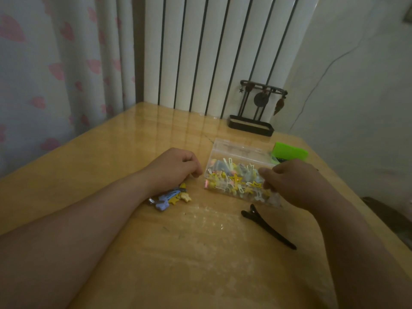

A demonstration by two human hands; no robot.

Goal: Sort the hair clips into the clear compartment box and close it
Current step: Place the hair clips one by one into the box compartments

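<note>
Behind the table (107,152) a white radiator (200,52) fills the upper centre of the frame, and a heart-print curtain (55,63) hangs at the upper left.

**Task status.** The clear box (209,172) lies right of centre on the table. It is already packed with small coloured hair clips (234,177). Its lid (240,150) appears to be folded back toward the radiator, so closing is judged outstanding. Dividers cannot be made out through the contents. Two items remain outside the box: a small pile of loose clips (171,197), just below the left wrist, and a long black clip (269,228), lower right of the box. Sorting is therefore judged nearly complete.

**Hands.** The left hand (178,163) is rested on the table just left of the box, with the fingers curled under. Whether anything is pinched cannot be told. The right hand (296,181) is placed over the right end of the box with the fingers bent onto it. Whether the box wall or a clip is gripped cannot be told.

**Edges and clearance.** The left table edge runs diagonally toward the lower left of the frame, well apart from the work. The right edge passes close behind the right forearm, so little margin is available there. A green case (289,151) sits just beside the lid, and a dark ornament stand (252,126) stands near the far edge. Bare table is available in the lower centre.
</note>
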